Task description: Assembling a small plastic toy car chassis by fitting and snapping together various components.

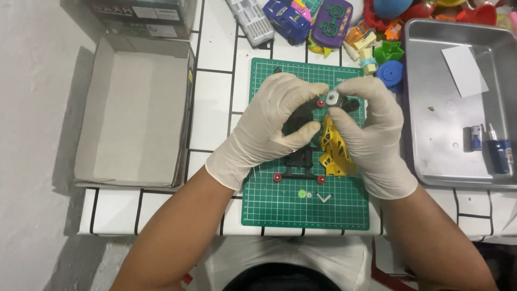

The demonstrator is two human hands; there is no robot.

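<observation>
While both gloved hands meet at frame centre, my left hand [274,126] grips one black toy chassis [299,116] (three red rollers showing), my right hand [369,129] pinching one small grey plate [333,98] over one green cutting mat [280,205].

Cardboard box [132,116] left of cutting mat [280,205], metal tray [458,156] right, toys [323,21] behind

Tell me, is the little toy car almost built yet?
Not yet, it looks partway. Done: the black chassis already has small red rollers at its corners. In hand: the left hand holds the chassis while the right hand pinches a small grey part over its front end. Left: the yellow body shell is not on, and a green gear lies loose on the cutting mat.
</observation>
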